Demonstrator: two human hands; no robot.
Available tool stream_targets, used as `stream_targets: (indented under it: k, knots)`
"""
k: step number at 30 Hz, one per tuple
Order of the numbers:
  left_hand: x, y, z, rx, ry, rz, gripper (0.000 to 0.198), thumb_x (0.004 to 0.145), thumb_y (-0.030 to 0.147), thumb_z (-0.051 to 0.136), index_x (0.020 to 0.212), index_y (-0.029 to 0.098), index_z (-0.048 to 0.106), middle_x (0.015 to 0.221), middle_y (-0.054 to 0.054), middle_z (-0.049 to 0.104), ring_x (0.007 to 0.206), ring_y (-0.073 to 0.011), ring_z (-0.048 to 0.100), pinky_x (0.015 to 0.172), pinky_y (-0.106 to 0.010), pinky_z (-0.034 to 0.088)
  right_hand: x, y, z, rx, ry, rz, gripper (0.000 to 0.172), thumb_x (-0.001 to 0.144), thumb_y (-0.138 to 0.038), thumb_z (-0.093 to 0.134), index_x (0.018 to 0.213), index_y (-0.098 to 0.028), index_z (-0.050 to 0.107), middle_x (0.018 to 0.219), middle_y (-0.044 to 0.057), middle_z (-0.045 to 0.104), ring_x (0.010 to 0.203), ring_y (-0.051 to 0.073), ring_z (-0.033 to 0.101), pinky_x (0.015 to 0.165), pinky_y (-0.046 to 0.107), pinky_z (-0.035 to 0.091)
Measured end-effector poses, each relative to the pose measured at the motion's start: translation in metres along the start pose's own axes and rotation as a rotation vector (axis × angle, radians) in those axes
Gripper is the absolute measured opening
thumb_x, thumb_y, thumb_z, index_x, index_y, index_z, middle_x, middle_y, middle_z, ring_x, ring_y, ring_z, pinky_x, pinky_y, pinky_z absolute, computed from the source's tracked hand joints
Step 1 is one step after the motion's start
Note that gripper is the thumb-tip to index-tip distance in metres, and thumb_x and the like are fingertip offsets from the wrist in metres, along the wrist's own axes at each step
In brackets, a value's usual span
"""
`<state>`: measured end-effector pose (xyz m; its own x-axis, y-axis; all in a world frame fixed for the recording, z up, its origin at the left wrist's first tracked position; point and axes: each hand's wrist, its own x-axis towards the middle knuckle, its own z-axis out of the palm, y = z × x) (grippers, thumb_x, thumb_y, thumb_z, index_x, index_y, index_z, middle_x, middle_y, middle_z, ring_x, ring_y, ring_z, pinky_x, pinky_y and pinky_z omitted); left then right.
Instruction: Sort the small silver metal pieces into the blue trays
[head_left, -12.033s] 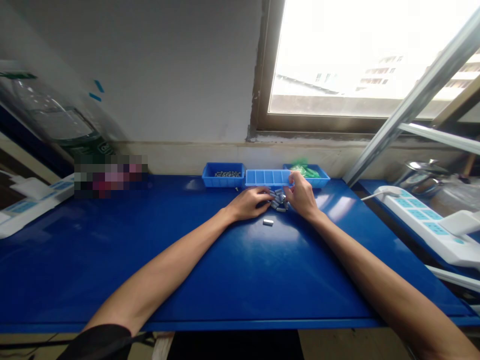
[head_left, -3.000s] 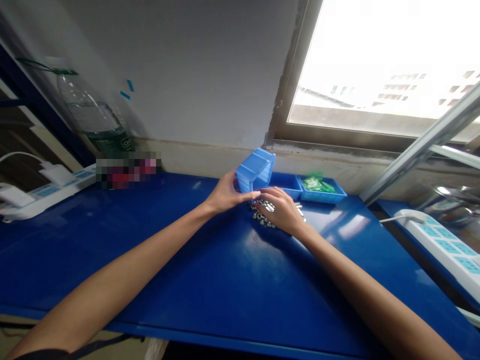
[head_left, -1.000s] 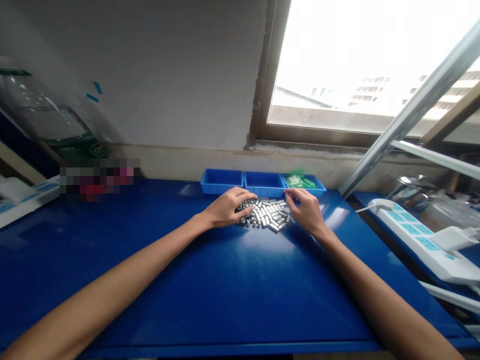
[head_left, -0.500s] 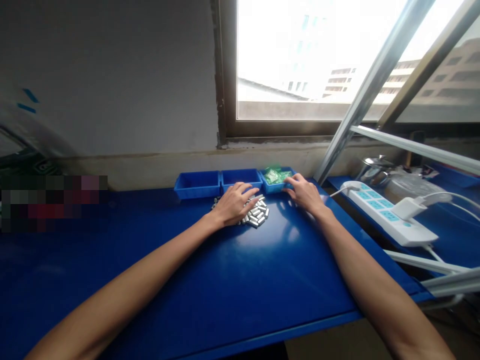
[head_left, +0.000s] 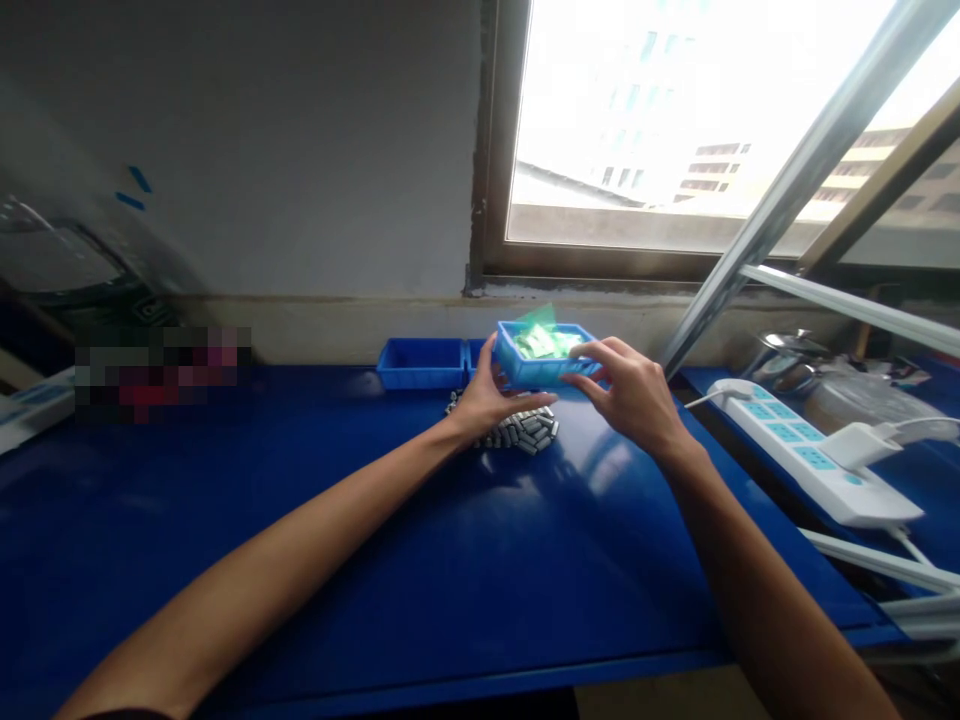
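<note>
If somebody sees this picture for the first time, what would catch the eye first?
First, the small blue bin of green pieces, held up between the left hand and the right hand in the middle of the view. Just below it, a pile of small metal pieces lies on the blue table. The bright window glares at upper right.

small bin (head_left: 537,372): bright blue
bags in it (head_left: 541,340): see-through green
metal bits (head_left: 525,431): silvery grey
worktop (head_left: 420,560): deep glossy blue
power strip (head_left: 810,462): white, teal sockets
</note>
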<state>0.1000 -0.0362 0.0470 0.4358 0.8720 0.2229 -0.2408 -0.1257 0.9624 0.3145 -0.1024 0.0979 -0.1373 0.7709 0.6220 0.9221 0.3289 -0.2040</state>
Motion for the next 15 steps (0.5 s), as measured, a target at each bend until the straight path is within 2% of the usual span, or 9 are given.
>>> stream_targets:
  k: [2,5,7,9,10,11,13,15]
  knots:
    - [-0.003,0.002,-0.002,-0.105,0.092,0.045,0.119,0.064,0.04,0.097,0.157,0.028,0.024,0.14,-0.015,0.062,0.13,-0.0321,0.063,0.111,-0.053,0.053,0.0,-0.019,0.003,0.072,-0.005,-0.032,0.019,0.098,-0.038,0.067,0.112,-0.028,0.072,0.107,0.004,0.072,0.07,0.017,0.071,0.067,0.031,0.05]
    - [-0.009,0.007,-0.017,-0.11,0.189,0.101,0.11,0.063,0.037,0.098,0.149,0.028,0.03,0.136,-0.012,0.064,0.126,-0.0303,0.065,0.11,-0.052,0.054,0.0,-0.032,0.006,0.295,-0.016,-0.085,0.028,0.096,-0.041,0.07,0.119,-0.027,0.071,0.114,0.006,0.072,0.072,0.017,0.071,0.071,0.033,0.055]
    - [-0.013,0.012,-0.032,-0.074,0.2,0.146,0.104,0.064,0.037,0.097,0.147,0.028,0.033,0.137,-0.011,0.063,0.125,-0.0293,0.065,0.109,-0.05,0.055,-0.001,-0.031,0.011,0.43,0.055,-0.024,0.034,0.094,-0.046,0.071,0.122,-0.026,0.07,0.115,0.006,0.072,0.07,0.016,0.069,0.069,0.033,0.056]
    - [-0.018,0.02,-0.048,-0.011,0.228,0.178,0.101,0.065,0.039,0.096,0.146,0.027,0.037,0.136,-0.011,0.063,0.124,-0.0293,0.065,0.107,-0.048,0.056,-0.003,-0.025,0.021,0.525,0.159,0.112,0.036,0.096,-0.051,0.067,0.121,-0.026,0.069,0.11,0.006,0.073,0.073,0.018,0.07,0.072,0.035,0.058]
    - [-0.02,0.025,-0.056,0.018,0.241,0.181,0.098,0.066,0.041,0.095,0.145,0.025,0.039,0.134,-0.012,0.064,0.122,-0.0296,0.066,0.106,-0.048,0.056,-0.004,-0.021,0.028,0.57,0.19,0.18,0.037,0.098,-0.053,0.063,0.122,-0.026,0.068,0.108,0.006,0.074,0.078,0.02,0.071,0.077,0.038,0.058]
    - [-0.022,0.03,-0.062,0.044,0.252,0.176,0.095,0.068,0.044,0.094,0.144,0.024,0.041,0.132,-0.012,0.065,0.121,-0.0299,0.066,0.105,-0.047,0.057,-0.007,-0.017,0.037,0.633,0.162,0.217,0.039,0.099,-0.054,0.059,0.126,-0.027,0.067,0.113,0.007,0.074,0.091,0.023,0.073,0.086,0.041,0.058]
    - [-0.027,0.039,-0.071,0.111,0.282,0.158,0.091,0.069,0.049,0.092,0.142,0.022,0.045,0.129,-0.013,0.066,0.119,-0.0305,0.067,0.101,-0.046,0.059,-0.012,-0.01,0.058,0.75,0.048,0.242,0.049,0.1,-0.058,0.055,0.14,-0.031,0.06,0.133,0.008,0.069,0.116,0.028,0.068,0.103,0.049,0.053]
    - [-0.031,0.046,-0.075,0.194,0.289,0.156,0.094,0.065,0.05,0.094,0.142,0.021,0.047,0.128,-0.013,0.067,0.116,-0.0312,0.068,0.095,-0.043,0.062,-0.019,-0.007,0.078,0.823,-0.052,0.268,0.057,0.102,-0.062,0.048,0.151,-0.034,0.05,0.15,0.009,0.059,0.132,0.03,0.06,0.114,0.054,0.045]
